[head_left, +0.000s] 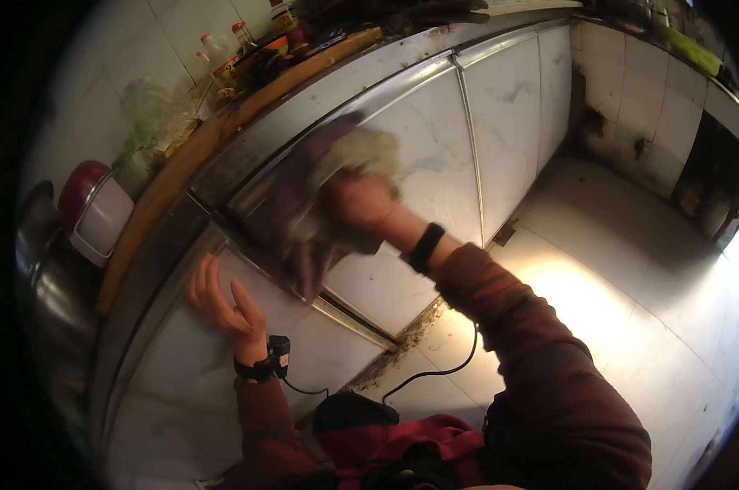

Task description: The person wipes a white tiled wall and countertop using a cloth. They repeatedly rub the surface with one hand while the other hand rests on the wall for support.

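Note:
My right hand (pixel 361 200), blurred by motion, grips a bundle of greenish and purple cloth (pixel 353 151) against the white marble-look cabinet front (pixel 418 155), across a metal-edged seam beside a vertical metal strip. Some cloth hangs below my fingers. At the lower left, my left hand (pixel 226 302) is open, fingers spread, on or very close to the cabinet door (pixel 173 351). A black band with a small box (pixel 278 355) and a cable is on my left wrist.
Above runs a counter with a wooden edge (pixel 190 147), holding bottles (pixel 222 61), plastic bags and a red-and-white container (pixel 96 212). A metal vessel (pixel 47 278) stands far left. A tiled floor (pixel 598 269) and a dark recess (pixel 704 171) lie to the right.

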The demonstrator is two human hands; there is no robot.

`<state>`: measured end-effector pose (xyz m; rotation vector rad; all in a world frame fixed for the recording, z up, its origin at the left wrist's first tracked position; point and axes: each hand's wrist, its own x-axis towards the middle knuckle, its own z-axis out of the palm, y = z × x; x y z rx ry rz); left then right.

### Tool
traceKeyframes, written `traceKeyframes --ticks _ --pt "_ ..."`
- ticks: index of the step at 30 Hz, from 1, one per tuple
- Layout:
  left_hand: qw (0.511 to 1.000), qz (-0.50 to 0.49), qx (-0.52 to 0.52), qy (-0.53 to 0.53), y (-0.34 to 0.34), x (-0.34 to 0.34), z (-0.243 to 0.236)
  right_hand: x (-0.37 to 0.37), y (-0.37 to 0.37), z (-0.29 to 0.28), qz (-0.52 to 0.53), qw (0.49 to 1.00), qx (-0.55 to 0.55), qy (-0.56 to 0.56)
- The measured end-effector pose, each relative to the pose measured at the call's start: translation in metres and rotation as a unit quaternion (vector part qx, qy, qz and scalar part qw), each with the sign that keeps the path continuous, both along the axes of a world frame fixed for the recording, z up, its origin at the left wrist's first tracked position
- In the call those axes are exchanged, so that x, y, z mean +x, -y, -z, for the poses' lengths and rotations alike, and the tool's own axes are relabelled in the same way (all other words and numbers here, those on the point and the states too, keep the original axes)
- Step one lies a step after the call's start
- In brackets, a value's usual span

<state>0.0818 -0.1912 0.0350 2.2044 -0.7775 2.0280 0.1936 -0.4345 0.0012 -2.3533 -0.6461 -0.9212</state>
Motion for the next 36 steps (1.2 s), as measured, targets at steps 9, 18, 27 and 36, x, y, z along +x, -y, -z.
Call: traceKeyframes --ticks 9,18,27,36 --pt "1.000 -0.004 0.006 -0.008 -0.001 -0.006 -0.002 0.080 0.171 -0.040 0.295 0.919 0.156 0.212" --pt "1.000 -0.008 -0.001 -0.017 -0.005 -0.009 -0.001 -0.014 0.019 -0.011 0.063 0.991 -0.023 0.120" --pt "1.000 0.002 0.008 -0.009 -0.005 -0.008 -0.001 0.090 0.194 -0.005 0.333 0.865 0.335 0.170" --pt "1.000 0.010 -0.013 -0.020 -0.007 -0.008 0.003 0.028 0.190 -0.078 0.327 0.936 -0.066 0.113"
